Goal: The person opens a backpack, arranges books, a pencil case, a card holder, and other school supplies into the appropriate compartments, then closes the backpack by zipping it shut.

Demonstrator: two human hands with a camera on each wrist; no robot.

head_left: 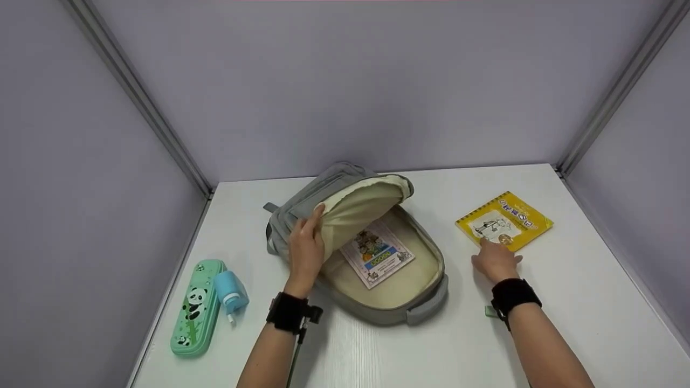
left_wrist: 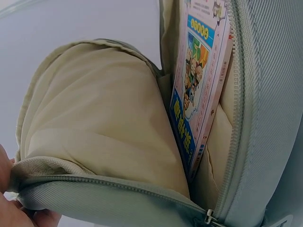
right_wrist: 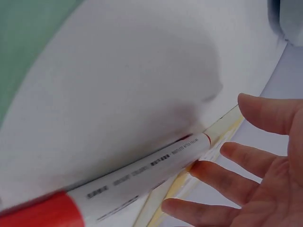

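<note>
While the grey backpack [head_left: 377, 302] flap was held up by clamped left hand [head_left: 305, 249], the yellow book [head_left: 504, 221] edge on the table [head_left: 566, 302] was touched by right hand [head_left: 496, 262], fingers spread.

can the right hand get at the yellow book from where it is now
Probably yes. The right hand is open at the near edge of the yellow book, fingertips about touching it, with only bare table around. The left hand holds the backpack flap up, well clear.
</note>
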